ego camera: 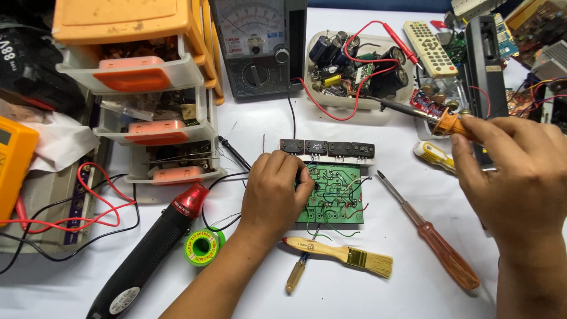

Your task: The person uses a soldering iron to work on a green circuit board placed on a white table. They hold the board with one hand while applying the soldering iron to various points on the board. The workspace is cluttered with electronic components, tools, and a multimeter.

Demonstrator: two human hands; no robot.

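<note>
— Holding the soldering iron (440, 121) up and away, the right hand (520, 177) grips its orange handle between thumb and fingers; the tip points away from the hand, toward the tub of capacitors (357, 68) beyond it.

— And the other hand?

— The left hand (274, 192) rests on the green circuit board (333, 195), fingers curled down over the board's near-left edge. They seem to pinch or press something there, but the fingers hide it, so I cannot tell whether they grasp a part or only steady the board.

— Where does the board lie?

— Flat on the white table (401, 283), directly under that left hand, with a row of black transistors (328, 147) just beyond the fingertips.

— How far along does the work look?

— As a judgement: mid-way. The board carries many parts and loose green and black wires, so much is fitted, yet the iron is well apart from it, so no joint is being made right now.

— What lies near?

— A paintbrush (342, 254) just below the left wrist, a small amber screwdriver (295, 274) touching its handle, a spool of solder (202, 247) to the wrist's left beside a black and red hot-air tool (153, 248). Between the two hands lies a long screwdriver (431, 233).
</note>
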